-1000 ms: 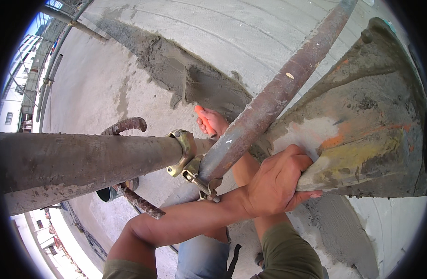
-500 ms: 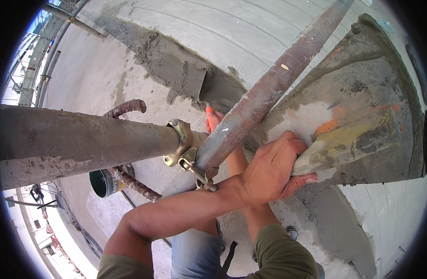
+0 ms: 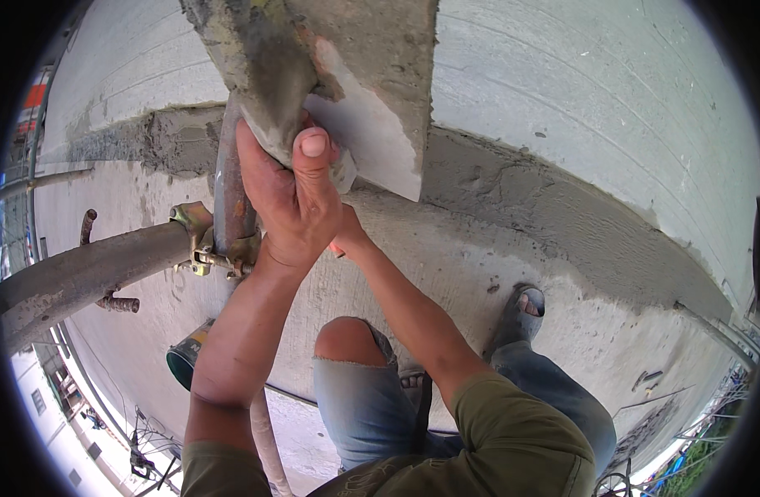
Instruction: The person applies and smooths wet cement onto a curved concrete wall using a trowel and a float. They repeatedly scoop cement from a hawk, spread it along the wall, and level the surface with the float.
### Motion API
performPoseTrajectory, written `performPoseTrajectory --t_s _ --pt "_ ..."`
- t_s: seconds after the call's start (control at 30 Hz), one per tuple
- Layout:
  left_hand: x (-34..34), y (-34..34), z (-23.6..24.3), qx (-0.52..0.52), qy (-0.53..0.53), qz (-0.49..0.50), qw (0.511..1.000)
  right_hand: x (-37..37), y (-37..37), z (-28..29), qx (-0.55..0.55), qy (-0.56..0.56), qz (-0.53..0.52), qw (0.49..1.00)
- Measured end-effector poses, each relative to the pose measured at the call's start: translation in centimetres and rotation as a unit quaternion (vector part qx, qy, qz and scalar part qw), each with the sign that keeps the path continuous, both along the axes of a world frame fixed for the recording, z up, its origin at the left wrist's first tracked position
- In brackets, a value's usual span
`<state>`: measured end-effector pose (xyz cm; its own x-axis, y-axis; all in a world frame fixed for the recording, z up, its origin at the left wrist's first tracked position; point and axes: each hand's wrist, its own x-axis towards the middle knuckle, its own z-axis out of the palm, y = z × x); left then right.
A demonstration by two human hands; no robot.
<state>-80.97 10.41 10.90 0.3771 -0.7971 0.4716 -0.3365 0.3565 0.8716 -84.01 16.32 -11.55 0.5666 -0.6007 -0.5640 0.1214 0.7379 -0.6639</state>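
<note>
My left hand is closed round the narrow end of a mortar-caked flat pan, thumb on top. The pan is grey, with a pale bare patch near the hand, and extends past the top of the picture. Behind the left wrist is my right hand, mostly hidden. A bit of a trowel's orange handle shows at it; the blade is out of sight. Past the hands, a band of wet mortar runs along the foot of the pale wall.
A rusty upright pole meets a thick horizontal pipe at a metal clamp, left of my hands. A dark green bucket lies tilted below the pipe. Rebar stubs stick out beside it. My sandalled foot stands on the concrete floor.
My left hand has swung the pan from the right to the upper middle, uncrossing my arms. The right hand with the trowel has drawn back from the mortar at the wall. My view has turned.
</note>
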Motion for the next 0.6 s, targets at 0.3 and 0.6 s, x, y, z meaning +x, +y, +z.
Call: performPoseTrajectory --t_s 0.3,0.6 --pt "-0.2 -0.1 1.1 0.020 0.060 -0.049 0.997 -7.6 1.8 2.1 0.057 0.026 -0.055 0.997" --pt "-0.2 0.5 1.2 0.023 0.068 -0.068 0.995 -16.0 2.0 4.1 0.043 0.103 -0.052 0.992"
